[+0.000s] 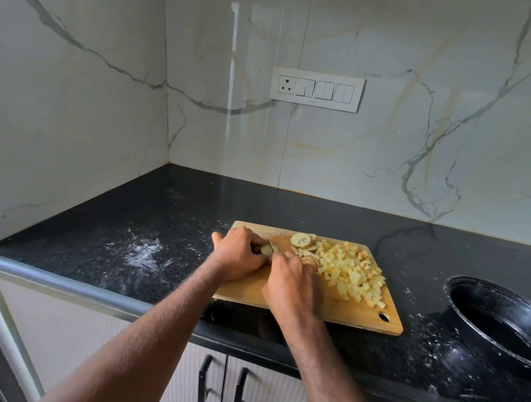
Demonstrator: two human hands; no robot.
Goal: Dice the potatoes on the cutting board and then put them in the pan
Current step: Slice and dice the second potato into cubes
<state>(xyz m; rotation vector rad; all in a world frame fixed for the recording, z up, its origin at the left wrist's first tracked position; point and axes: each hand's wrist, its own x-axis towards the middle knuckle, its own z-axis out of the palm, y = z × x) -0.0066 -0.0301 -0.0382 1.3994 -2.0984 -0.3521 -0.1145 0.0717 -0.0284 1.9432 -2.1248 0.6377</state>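
Left hand (239, 256) on potato piece (266, 249)

Veined marble walls (392, 148) with a switch panel (317, 89) above black speckled countertop (158, 223).

I see pale wood cutting board (338, 311), matt; black speckled stone counter (145, 221), polished, white-dusted; glossy veined marble wall (390, 167); black pan (502, 324), sheen inside; brushed metal rail (55, 281).
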